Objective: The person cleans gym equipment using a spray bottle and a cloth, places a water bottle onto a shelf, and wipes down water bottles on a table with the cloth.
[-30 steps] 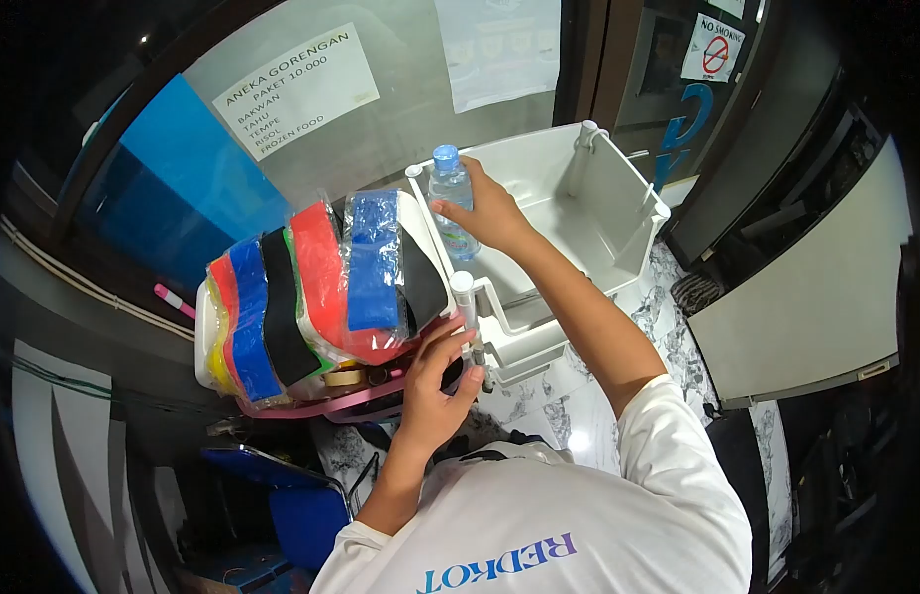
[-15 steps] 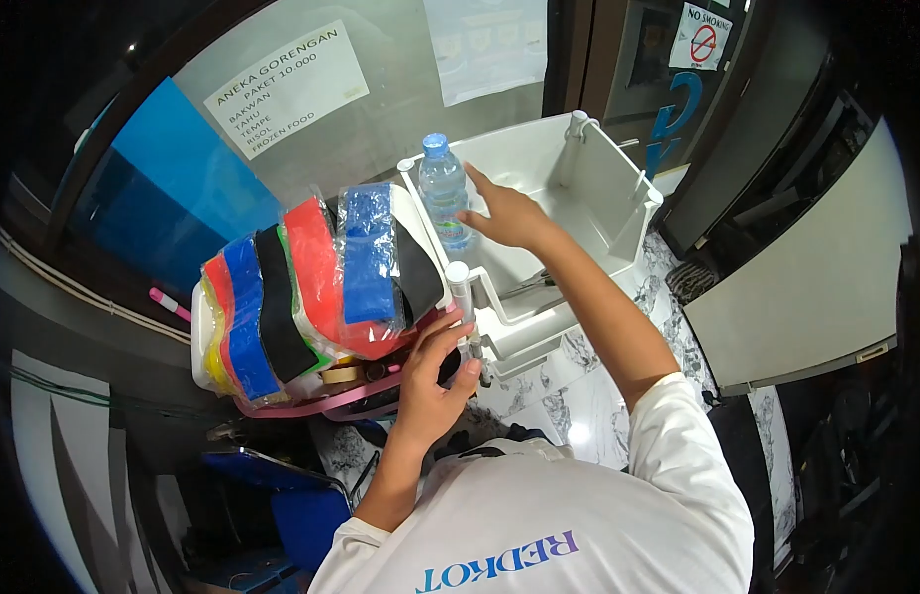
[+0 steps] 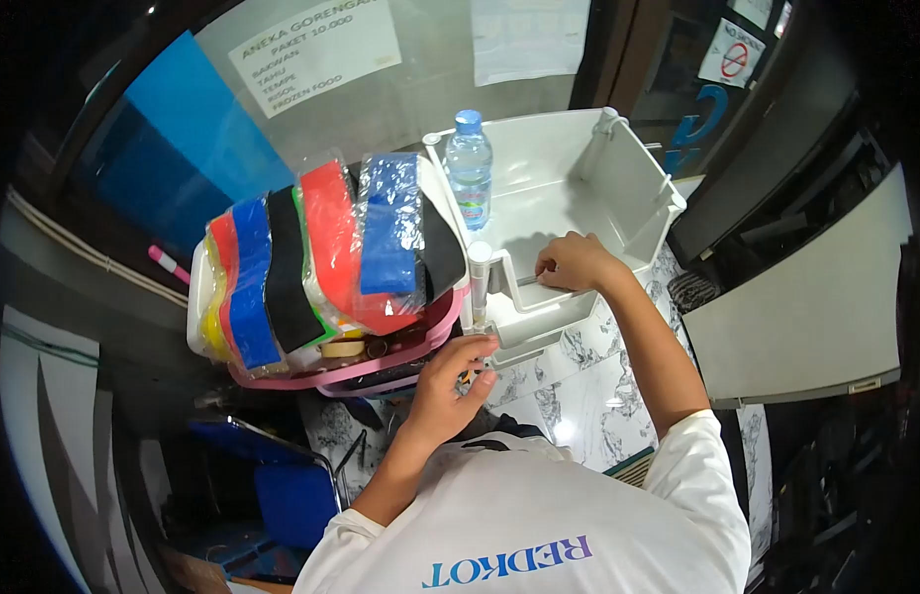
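Note:
A white plastic bin with corner posts [image 3: 638, 153] stands before me, its near wall cut low in the middle. My right hand [image 3: 581, 265] reaches over that low wall, fingers curled down and pinched together near a thin grey metallic item [image 3: 529, 279], mostly covered by the hand. In the bin's far left corner a clear water bottle with a blue cap [image 3: 470, 168] stands upright. My left hand [image 3: 455, 388] is held half-curled with fingers apart below the near left post [image 3: 481, 282], holding nothing.
Left of the bin, a pink basket [image 3: 400, 346] carries plastic-wrapped coloured sheets [image 3: 331, 238] and a tape roll [image 3: 343, 348]. A blue chair [image 3: 291, 495] stands lower left. A whitish panel [image 3: 786, 307] rises at right. Behind is a glass pane with a printed sign [image 3: 316, 54].
My right hand has moved from beside the bottle down to the bin's near side, its spread fingers now closed. My left hand has come away from the post. The view has shifted slightly.

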Demonstrator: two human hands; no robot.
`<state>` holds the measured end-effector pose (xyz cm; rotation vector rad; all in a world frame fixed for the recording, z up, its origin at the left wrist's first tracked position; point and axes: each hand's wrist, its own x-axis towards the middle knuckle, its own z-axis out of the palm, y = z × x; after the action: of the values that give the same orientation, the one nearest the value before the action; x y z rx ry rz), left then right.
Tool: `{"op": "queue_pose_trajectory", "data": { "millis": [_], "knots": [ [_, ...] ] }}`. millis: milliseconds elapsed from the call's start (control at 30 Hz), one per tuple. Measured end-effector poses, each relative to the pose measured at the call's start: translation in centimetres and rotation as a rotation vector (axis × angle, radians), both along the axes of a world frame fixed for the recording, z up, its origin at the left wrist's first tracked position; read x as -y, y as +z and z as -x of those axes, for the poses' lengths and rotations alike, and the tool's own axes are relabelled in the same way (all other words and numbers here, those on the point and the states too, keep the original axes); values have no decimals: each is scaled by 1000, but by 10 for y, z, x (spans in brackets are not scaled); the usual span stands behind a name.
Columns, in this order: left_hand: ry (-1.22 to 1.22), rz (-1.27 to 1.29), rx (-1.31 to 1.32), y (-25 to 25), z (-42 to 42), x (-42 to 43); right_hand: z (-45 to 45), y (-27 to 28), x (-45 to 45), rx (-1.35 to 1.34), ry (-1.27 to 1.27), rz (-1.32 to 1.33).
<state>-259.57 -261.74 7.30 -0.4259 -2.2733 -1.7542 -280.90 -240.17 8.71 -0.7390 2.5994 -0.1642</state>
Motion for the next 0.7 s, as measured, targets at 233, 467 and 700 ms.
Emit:
{"op": "queue_pose_trajectory", "data": {
  "millis": [233,467,700],
  "knots": [
    [25,-38,54,-17,-14,-9,7,-13,0,24,14,23],
    [136,-8,66,-17,-33,-1,9,-2,-17,-52,57,150],
    [142,38,-13,-7,-33,8,-21,56,-45,-35,-40,551]
  ]
}}
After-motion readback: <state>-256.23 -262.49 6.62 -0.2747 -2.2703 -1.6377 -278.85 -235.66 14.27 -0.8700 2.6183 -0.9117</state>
